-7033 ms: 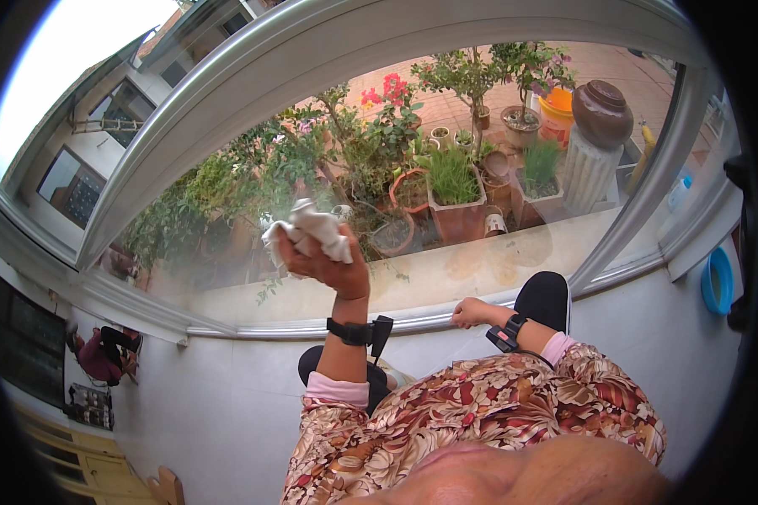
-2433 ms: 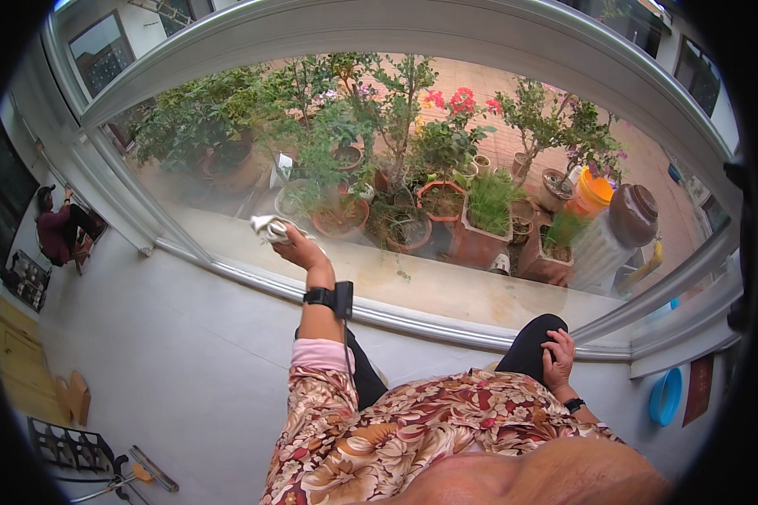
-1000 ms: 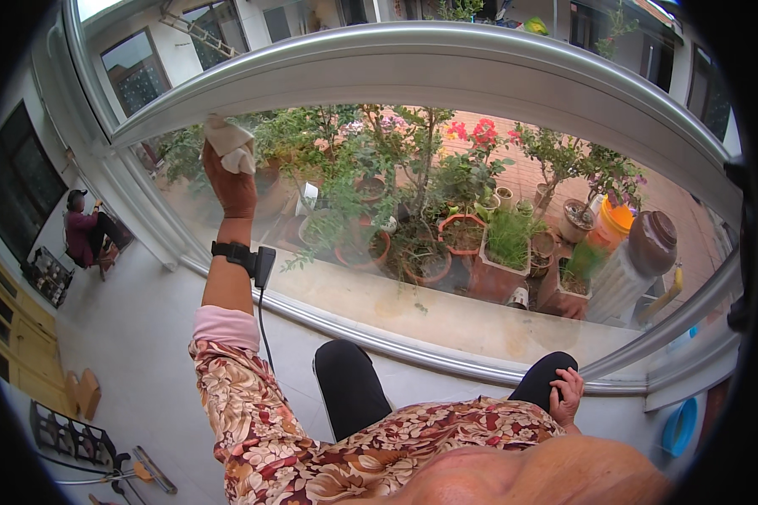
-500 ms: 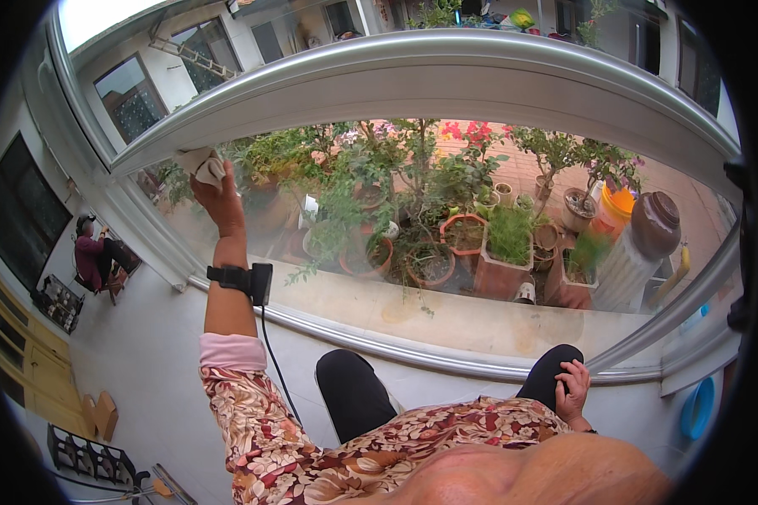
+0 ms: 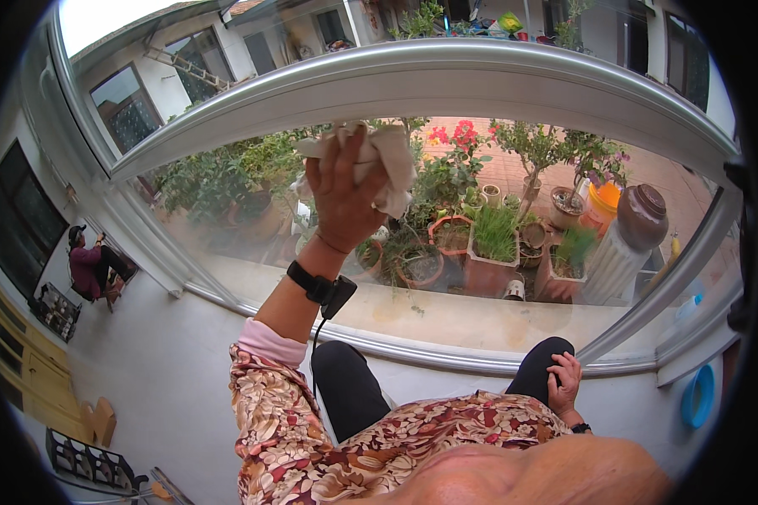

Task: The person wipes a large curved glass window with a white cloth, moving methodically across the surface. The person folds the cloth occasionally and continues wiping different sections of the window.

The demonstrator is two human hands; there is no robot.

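Note:
My left hand [image 5: 345,187] is raised in front of me, holding a crumpled whitish cloth [image 5: 396,160] against the window glass [image 5: 206,240], just below the grey frame bar [image 5: 446,77]. Its fingers point upward over the cloth, which bunches out on both sides of them. Hazy patches show on the glass to the left of the hand. A black strap with a small dark box [image 5: 335,296] is round my left wrist, and a cable runs down from it. My right hand [image 5: 567,383] holds nothing and rests on my right knee [image 5: 535,370], fingers loosely apart.
Beyond the glass stand several potted plants [image 5: 493,231], an orange bucket [image 5: 602,202] and a brown jar [image 5: 644,217] on a pale column. A blue basin [image 5: 697,396] is at the lower right. Far left, a person [image 5: 88,265] sits by the wall near a black rack [image 5: 56,307].
My left hand has swept the cloth to the right along the glass, from the upper left corner toward the middle. My right hand stays on the knee.

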